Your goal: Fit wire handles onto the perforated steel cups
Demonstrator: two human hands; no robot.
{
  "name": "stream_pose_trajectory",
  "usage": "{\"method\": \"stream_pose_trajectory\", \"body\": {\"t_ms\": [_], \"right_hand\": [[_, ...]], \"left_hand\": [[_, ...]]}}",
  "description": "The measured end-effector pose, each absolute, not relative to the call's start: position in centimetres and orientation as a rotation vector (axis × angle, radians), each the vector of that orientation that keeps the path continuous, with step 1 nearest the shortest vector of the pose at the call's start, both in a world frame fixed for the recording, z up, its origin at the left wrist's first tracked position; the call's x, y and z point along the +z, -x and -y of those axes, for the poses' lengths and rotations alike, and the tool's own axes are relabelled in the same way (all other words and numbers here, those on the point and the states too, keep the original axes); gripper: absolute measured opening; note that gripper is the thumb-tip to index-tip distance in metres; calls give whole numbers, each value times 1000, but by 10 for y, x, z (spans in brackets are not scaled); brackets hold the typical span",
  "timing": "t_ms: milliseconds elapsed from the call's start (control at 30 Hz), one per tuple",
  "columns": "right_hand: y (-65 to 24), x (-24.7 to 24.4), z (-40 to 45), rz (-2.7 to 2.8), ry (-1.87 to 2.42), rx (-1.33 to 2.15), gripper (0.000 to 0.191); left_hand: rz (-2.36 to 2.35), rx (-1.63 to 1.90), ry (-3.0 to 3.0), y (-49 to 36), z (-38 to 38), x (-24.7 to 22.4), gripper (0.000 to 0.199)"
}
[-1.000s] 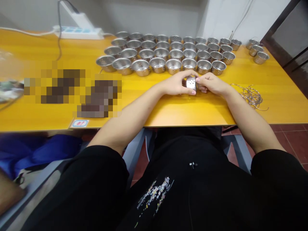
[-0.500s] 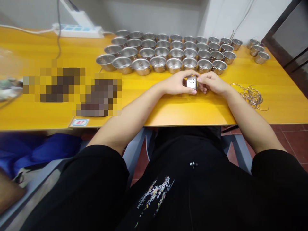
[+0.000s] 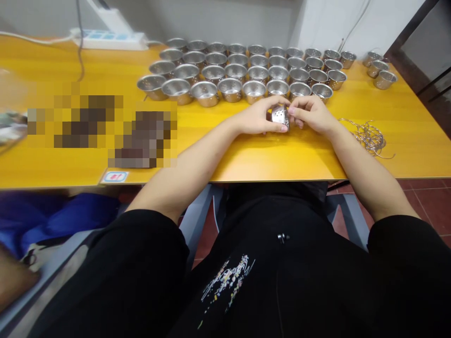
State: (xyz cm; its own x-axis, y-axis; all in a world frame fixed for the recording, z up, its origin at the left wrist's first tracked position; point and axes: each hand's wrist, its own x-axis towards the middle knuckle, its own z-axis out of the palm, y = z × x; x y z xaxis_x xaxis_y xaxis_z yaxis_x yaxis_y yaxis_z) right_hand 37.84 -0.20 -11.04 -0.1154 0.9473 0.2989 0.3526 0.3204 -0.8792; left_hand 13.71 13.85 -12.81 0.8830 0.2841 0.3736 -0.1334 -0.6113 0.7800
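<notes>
My left hand [image 3: 256,116] is wrapped round a small perforated metal cup [image 3: 279,115], held on its side just above the table, its rim toward the right. At that rim my right hand [image 3: 313,114] is closed in a pinch, the thumb against the forefinger. Whatever lies between those fingertips is too small to make out. Right of my right wrist is a loose tangle of thin metal wire pieces [image 3: 372,138]. Just beyond both hands stand several rows of similar perforated cups [image 3: 254,91], upright with their mouths up.
More cups [image 3: 385,80] stand apart at the table's right end. Two pixelated dark shapes [image 3: 141,141] lie on the yellow table [image 3: 268,164] to the left. A white power strip [image 3: 109,40] with cables is at the back left. Part of another person in blue [image 3: 84,211] shows at lower left.
The cup has tipped slightly in my left hand, and my right fingers stay at its rim. The whole view has shifted a little.
</notes>
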Motion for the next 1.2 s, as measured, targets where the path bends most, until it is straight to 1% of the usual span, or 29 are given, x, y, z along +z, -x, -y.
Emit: {"method": "stream_pose_trajectory", "body": {"t_ms": [167, 267, 333, 500, 633, 800, 967, 1100, 1200], "right_hand": [[-380, -113, 0, 1603, 1196, 726, 85], [-380, -114, -2, 1582, 1216, 707, 88], [-378, -113, -1, 1573, 1223, 698, 86], [-370, -103, 7, 1569, 1259, 697, 75], [-368, -96, 13, 1561, 1282, 719, 74], [-370, -97, 15, 1634, 1283, 755, 69], [-371, -100, 15, 1729, 1264, 818, 63], [-368, -97, 17, 1748, 1255, 772, 66], [-364, -95, 19, 1761, 1303, 700, 59]], "left_hand": [[-155, 500, -2091, -138, -147, -141, 126], [-155, 482, -2094, -137, -148, -141, 128], [-152, 496, -2108, -137, -146, -139, 128], [-151, 586, -2115, -136, -137, -129, 123], [-154, 637, -2124, -136, -132, -123, 119], [-209, 575, -2100, -136, -137, -128, 124], [-233, 548, -2072, -137, -144, -137, 125], [-229, 563, -2074, -136, -144, -136, 127], [-204, 565, -2080, -136, -141, -133, 124]]}}
